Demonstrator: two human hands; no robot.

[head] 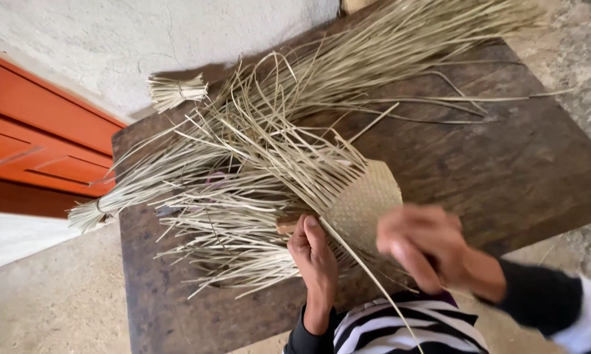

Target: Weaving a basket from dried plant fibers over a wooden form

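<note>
On the counter (pixel 518 170), head view: woven palm piece (pixel 364 203) sits at the near edge, loose strands (pixel 243 170) fanning away from me. My left hand (pixel 315 259) pinches its edge. Right hand (pixel 419 244) is motion-blurred just beside the weave; grip unclear.

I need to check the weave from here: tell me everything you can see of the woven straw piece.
The woven straw piece is a pale tan, tightly plaited panel that curves like a rounded wall. Many loose, unwoven strips fan out from its left edge. It sits on the dark wooden table in front of the person. The left hand grips its lower left edge, with one long strip trailing down past it. The right hand, motion-blurred, is at its lower right edge.
</note>
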